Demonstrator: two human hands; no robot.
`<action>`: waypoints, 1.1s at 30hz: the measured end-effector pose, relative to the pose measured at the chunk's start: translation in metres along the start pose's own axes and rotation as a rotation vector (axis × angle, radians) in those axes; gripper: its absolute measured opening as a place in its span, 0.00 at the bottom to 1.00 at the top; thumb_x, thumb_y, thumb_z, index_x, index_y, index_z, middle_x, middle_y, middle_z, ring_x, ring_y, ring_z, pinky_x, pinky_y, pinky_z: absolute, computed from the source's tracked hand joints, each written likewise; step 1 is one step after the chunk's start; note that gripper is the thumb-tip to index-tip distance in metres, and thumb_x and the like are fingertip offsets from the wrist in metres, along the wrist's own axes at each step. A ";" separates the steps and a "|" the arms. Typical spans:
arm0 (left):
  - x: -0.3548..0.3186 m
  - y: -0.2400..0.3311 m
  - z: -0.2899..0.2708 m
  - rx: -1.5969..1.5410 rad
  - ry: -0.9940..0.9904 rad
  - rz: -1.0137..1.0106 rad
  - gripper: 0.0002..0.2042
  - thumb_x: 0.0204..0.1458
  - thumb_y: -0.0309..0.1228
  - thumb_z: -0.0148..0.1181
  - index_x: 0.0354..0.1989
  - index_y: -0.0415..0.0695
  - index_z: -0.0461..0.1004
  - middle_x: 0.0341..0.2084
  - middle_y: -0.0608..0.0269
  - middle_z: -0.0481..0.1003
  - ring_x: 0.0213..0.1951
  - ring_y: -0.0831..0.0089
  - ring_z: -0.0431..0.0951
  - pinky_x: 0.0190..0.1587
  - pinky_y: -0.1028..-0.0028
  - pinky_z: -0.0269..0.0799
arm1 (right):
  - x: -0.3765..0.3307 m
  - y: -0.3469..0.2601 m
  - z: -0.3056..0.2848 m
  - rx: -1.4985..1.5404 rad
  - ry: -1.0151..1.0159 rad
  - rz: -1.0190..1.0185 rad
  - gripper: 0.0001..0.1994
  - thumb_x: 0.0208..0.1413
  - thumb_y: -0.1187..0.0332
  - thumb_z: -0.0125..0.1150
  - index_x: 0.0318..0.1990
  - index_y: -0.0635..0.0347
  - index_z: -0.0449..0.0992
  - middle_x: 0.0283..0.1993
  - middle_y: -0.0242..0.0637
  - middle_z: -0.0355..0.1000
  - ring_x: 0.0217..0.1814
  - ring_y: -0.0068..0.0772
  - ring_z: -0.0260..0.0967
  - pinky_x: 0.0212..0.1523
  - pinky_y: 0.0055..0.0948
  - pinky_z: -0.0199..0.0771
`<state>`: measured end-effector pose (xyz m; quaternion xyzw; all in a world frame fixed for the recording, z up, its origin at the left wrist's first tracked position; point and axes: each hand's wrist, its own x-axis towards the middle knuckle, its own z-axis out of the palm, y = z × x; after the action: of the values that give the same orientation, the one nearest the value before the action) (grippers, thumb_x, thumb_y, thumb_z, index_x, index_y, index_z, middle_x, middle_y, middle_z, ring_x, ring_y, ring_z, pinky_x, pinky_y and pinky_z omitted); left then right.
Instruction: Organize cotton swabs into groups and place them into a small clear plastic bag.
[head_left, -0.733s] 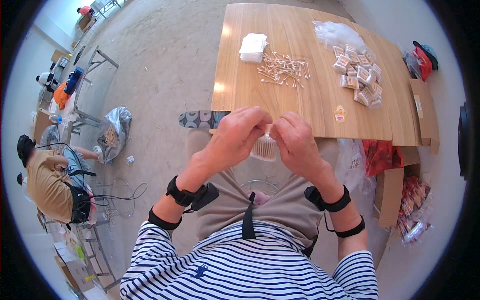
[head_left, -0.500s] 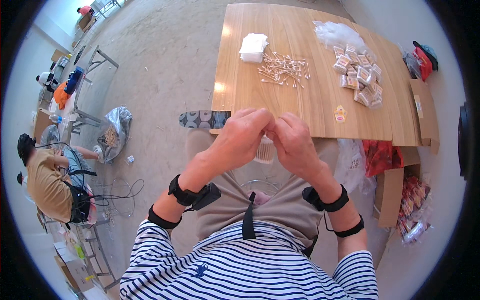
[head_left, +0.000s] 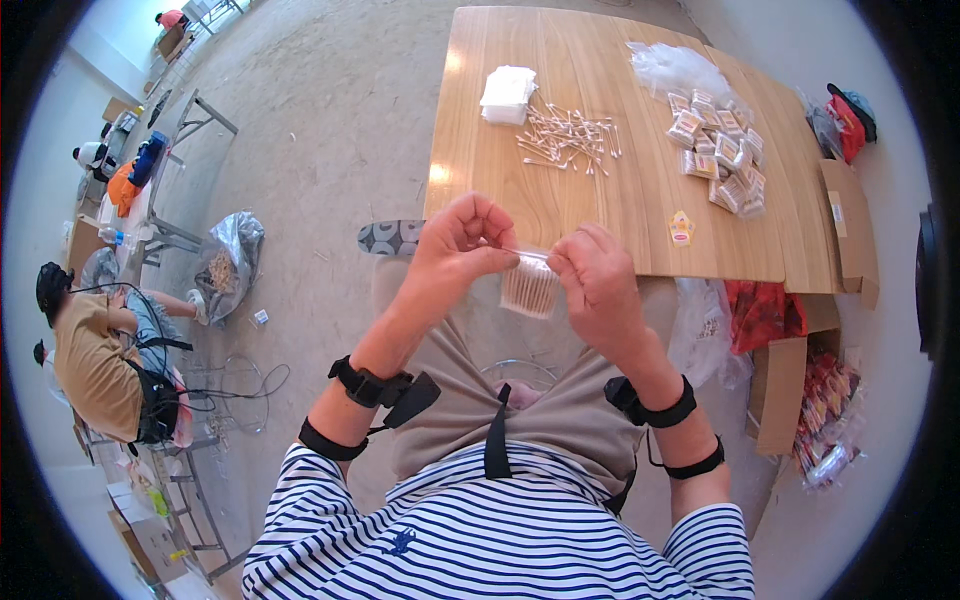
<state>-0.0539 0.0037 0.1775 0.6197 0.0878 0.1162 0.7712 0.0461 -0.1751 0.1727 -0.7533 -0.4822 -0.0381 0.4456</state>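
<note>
At centre frame both hands, left hand (head_left: 462,245) and right hand (head_left: 598,272), pinch a small bag of swabs (head_left: 530,287); a loosened grip could spill them

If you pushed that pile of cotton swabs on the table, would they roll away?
Probably some: the loose cotton swabs are thin round sticks, scattered on a smooth wooden table. They look very light, so a nudge would likely scatter them rather than move the heap together.

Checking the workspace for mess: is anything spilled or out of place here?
Cotton swabs lie scattered loose across the wooden table, not stacked like the white pads beside them. Both hands hold a small clear bag of swabs upright; nothing spills from it.
</note>
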 end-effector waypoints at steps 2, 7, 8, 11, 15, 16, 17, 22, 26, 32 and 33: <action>-0.001 0.000 0.000 -0.044 0.012 -0.038 0.12 0.46 0.14 0.63 0.38 0.39 0.71 0.31 0.66 0.75 0.35 0.81 0.75 0.41 0.80 0.72 | 0.001 -0.002 0.001 -0.023 0.003 -0.017 0.04 0.49 0.75 0.60 0.29 0.64 0.70 0.30 0.47 0.66 0.36 0.54 0.66 0.39 0.48 0.65; -0.003 -0.001 0.001 -0.056 0.066 -0.038 0.11 0.45 0.13 0.60 0.34 0.41 0.69 0.29 0.66 0.76 0.33 0.82 0.75 0.39 0.80 0.72 | 0.001 -0.003 0.004 -0.025 0.025 -0.070 0.04 0.48 0.76 0.60 0.28 0.63 0.70 0.30 0.47 0.66 0.36 0.53 0.65 0.39 0.48 0.65; -0.003 -0.001 0.001 -0.055 0.066 -0.038 0.11 0.45 0.13 0.60 0.34 0.41 0.69 0.29 0.66 0.76 0.33 0.82 0.75 0.39 0.80 0.72 | 0.001 -0.001 0.004 -0.025 0.025 -0.070 0.04 0.48 0.76 0.60 0.28 0.63 0.70 0.30 0.47 0.66 0.36 0.53 0.65 0.39 0.48 0.65; -0.004 0.000 0.002 -0.063 0.071 -0.048 0.11 0.45 0.13 0.61 0.34 0.41 0.69 0.29 0.66 0.75 0.33 0.82 0.75 0.39 0.80 0.72 | 0.004 0.001 0.003 0.014 0.019 -0.077 0.04 0.47 0.76 0.60 0.28 0.63 0.70 0.31 0.47 0.66 0.37 0.52 0.65 0.39 0.47 0.65; -0.004 0.003 0.004 -0.028 0.051 -0.042 0.12 0.45 0.13 0.61 0.35 0.41 0.69 0.30 0.66 0.75 0.33 0.82 0.75 0.38 0.80 0.72 | 0.008 -0.003 0.003 -0.013 0.007 -0.137 0.04 0.46 0.76 0.60 0.28 0.62 0.70 0.33 0.45 0.66 0.38 0.51 0.65 0.40 0.46 0.65; -0.004 0.002 0.003 -0.011 0.034 -0.035 0.12 0.45 0.13 0.61 0.35 0.42 0.69 0.30 0.67 0.76 0.33 0.81 0.75 0.38 0.81 0.71 | 0.008 -0.003 0.004 -0.014 0.000 -0.168 0.04 0.45 0.76 0.60 0.28 0.62 0.70 0.33 0.45 0.66 0.38 0.50 0.65 0.40 0.46 0.64; -0.004 0.001 0.002 -0.011 0.035 -0.035 0.12 0.45 0.13 0.61 0.35 0.42 0.69 0.30 0.67 0.76 0.33 0.81 0.75 0.38 0.81 0.71 | 0.008 -0.004 0.004 -0.013 -0.001 -0.169 0.04 0.45 0.76 0.60 0.28 0.62 0.70 0.33 0.45 0.66 0.38 0.50 0.65 0.40 0.46 0.64; -0.004 0.002 0.013 0.123 0.060 0.062 0.12 0.47 0.14 0.64 0.37 0.41 0.71 0.33 0.68 0.76 0.36 0.81 0.76 0.42 0.79 0.73 | 0.007 -0.003 0.007 -0.077 0.005 -0.162 0.03 0.46 0.76 0.57 0.28 0.62 0.70 0.32 0.47 0.64 0.39 0.52 0.64 0.41 0.46 0.63; -0.004 -0.005 0.011 0.133 0.027 0.062 0.12 0.47 0.15 0.64 0.37 0.41 0.70 0.33 0.68 0.76 0.37 0.80 0.77 0.43 0.79 0.73 | 0.006 -0.005 0.008 -0.084 -0.005 -0.157 0.03 0.46 0.76 0.56 0.28 0.62 0.69 0.32 0.47 0.64 0.39 0.52 0.64 0.41 0.47 0.63; -0.003 -0.005 0.011 0.233 0.052 0.083 0.11 0.46 0.13 0.62 0.34 0.39 0.69 0.29 0.67 0.75 0.35 0.81 0.76 0.40 0.79 0.72 | 0.004 -0.005 0.011 -0.080 -0.009 -0.123 0.03 0.46 0.76 0.57 0.28 0.62 0.69 0.32 0.48 0.65 0.38 0.53 0.65 0.40 0.47 0.64; -0.002 -0.007 0.010 0.191 0.045 0.076 0.11 0.47 0.14 0.63 0.36 0.39 0.69 0.30 0.67 0.75 0.36 0.81 0.76 0.41 0.79 0.73 | 0.003 -0.003 0.012 -0.067 0.005 -0.106 0.03 0.47 0.76 0.57 0.29 0.62 0.69 0.32 0.48 0.65 0.38 0.54 0.65 0.40 0.47 0.64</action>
<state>-0.0527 -0.0079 0.1729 0.6905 0.0920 0.1505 0.7015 0.0406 -0.1641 0.1691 -0.7412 -0.5187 -0.0797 0.4186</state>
